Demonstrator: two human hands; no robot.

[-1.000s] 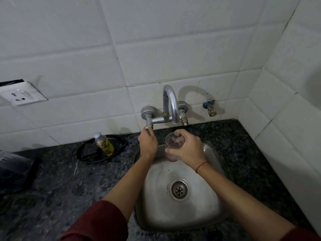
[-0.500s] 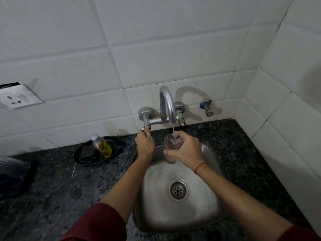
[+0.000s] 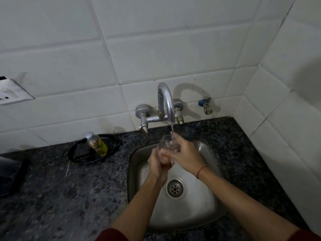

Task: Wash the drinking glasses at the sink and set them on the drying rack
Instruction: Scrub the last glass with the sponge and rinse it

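A clear drinking glass [image 3: 167, 145] is held over the steel sink [image 3: 205, 211], its mouth under the stream running from the chrome tap [image 3: 165, 100]. My right hand [image 3: 185, 156] grips the glass from the right side. My left hand [image 3: 159, 164] wraps around its lower part from the left, fingers curled against it. Both hands meet around the glass, so its base is hidden. No drying rack is in view.
A soap bottle [image 3: 97, 144] stands in a black dish [image 3: 76, 154] on the dark granite counter [image 3: 69, 197], left of the sink. The tap's lever [image 3: 143, 126] points down at left. A small valve [image 3: 205, 106] sticks out of the tiled wall. A wall socket [image 3: 10, 93] sits far left.
My left hand has let go of the tap lever and come down onto the glass. Water now runs in a fuller stream into the glass.
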